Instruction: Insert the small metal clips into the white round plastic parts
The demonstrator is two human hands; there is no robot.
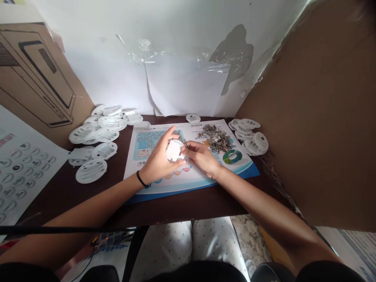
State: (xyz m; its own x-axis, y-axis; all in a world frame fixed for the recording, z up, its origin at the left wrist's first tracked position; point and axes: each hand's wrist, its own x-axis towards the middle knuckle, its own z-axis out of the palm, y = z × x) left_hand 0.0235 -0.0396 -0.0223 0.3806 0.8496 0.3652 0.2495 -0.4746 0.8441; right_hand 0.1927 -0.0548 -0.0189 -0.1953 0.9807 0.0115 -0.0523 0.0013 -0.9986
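Knees in white dotted trousers (190,246) sit just below the near edge of a dark table (176,207), both forearms reaching forward over it. Left hand (160,158): fingers curled, partly open, cupped around a white plastic piece (174,150) held up above a printed paper mat (188,180), black band on the wrist. Right hand (202,156): fingers drawn together in a close pinch on a thin metal pick (186,143), its tip at or just beside the white plastic piece; exact contact is too small to tell. Grey crumbly scraps (214,138) lie heaped on the far right of the mat. Left of the mat, a large loose pile of white plastic discs (100,127); right of it, a smaller pile of similar discs (248,135); one lone disc (193,118) at the far edge. Work looks part-way: many discs lie outside the hands, one piece is in hand, and the scrap heap is sizeable. Which pile is finished and which is waiting cannot be told from this view.
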